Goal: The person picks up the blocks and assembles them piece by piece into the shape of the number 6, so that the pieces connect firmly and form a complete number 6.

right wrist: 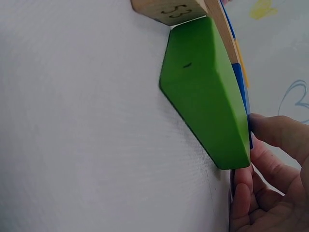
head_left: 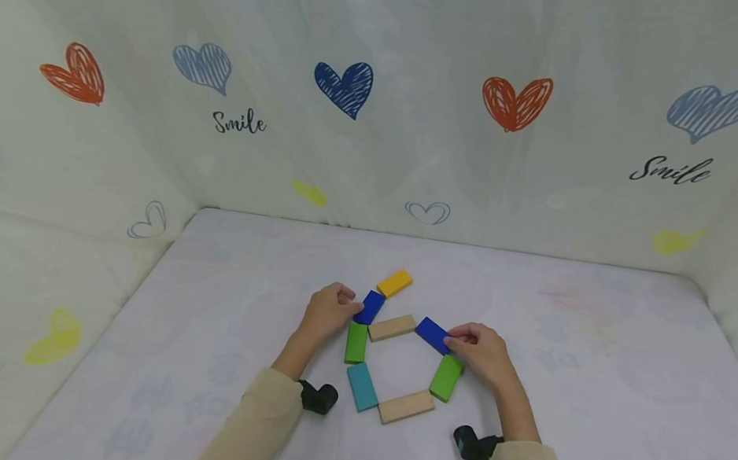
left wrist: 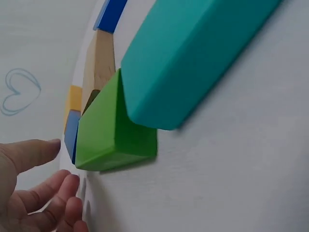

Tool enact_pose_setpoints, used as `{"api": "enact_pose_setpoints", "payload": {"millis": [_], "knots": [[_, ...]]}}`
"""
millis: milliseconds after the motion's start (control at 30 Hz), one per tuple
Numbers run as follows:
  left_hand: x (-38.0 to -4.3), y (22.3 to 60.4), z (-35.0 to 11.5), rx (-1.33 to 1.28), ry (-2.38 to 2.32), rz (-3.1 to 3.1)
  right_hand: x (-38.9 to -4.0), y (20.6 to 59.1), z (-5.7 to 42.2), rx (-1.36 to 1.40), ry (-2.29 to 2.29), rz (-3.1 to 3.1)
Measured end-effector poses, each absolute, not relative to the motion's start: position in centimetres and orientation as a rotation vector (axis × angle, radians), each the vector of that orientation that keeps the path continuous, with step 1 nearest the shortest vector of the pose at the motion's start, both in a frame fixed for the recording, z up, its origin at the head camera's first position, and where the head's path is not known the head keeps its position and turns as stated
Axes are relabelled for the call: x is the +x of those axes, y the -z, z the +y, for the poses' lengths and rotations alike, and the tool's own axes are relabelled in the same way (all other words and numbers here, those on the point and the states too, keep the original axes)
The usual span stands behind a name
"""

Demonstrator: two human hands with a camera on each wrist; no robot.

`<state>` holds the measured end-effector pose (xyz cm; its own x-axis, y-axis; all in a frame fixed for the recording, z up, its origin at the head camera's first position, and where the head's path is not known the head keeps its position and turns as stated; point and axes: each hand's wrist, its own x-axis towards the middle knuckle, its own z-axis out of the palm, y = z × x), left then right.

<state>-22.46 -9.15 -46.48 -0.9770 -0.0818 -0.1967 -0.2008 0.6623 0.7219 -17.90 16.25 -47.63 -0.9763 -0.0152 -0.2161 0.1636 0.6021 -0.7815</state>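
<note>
Flat wooden blocks lie end to end in a ring on the table. My left hand [head_left: 328, 310] is beside a blue block [head_left: 369, 307] at the ring's upper left. In the left wrist view its thumb and fingers are spread apart, with nothing between them. With thumb and fingers, my right hand [head_left: 480, 348] pinches the near end of another blue block [head_left: 433, 335] at the upper right. Around the ring are a left green block [head_left: 356, 343], a right green block [head_left: 446, 377], a teal block [head_left: 363, 386], and plain wood blocks at the top [head_left: 392, 327] and bottom [head_left: 406, 407].
A yellow block [head_left: 394, 283] extends outward from the left blue block's far end. The white table [head_left: 602, 392] reaches back to a pale curtain [head_left: 415, 157] printed with hearts. Black wrist devices [head_left: 318, 398] sit near both sleeves.
</note>
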Motion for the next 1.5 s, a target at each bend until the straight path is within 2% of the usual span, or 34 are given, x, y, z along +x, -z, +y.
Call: {"api": "enact_pose_setpoints", "payload": {"millis": [533,1267,1500], "knots": [[-26.9,46.2,-7.0,-0.048,-1.178,2.719,-17.8,47.6,15.9,0.115,1.346,2.607],[-27.0,46.2,-6.4,-0.066,-1.168,2.704,-18.0,47.6,16.1,0.128,1.305,2.615],[-26.1,45.9,-7.4,0.022,-1.188,2.71,-18.2,47.8,16.2,0.133,1.277,2.624]]}}
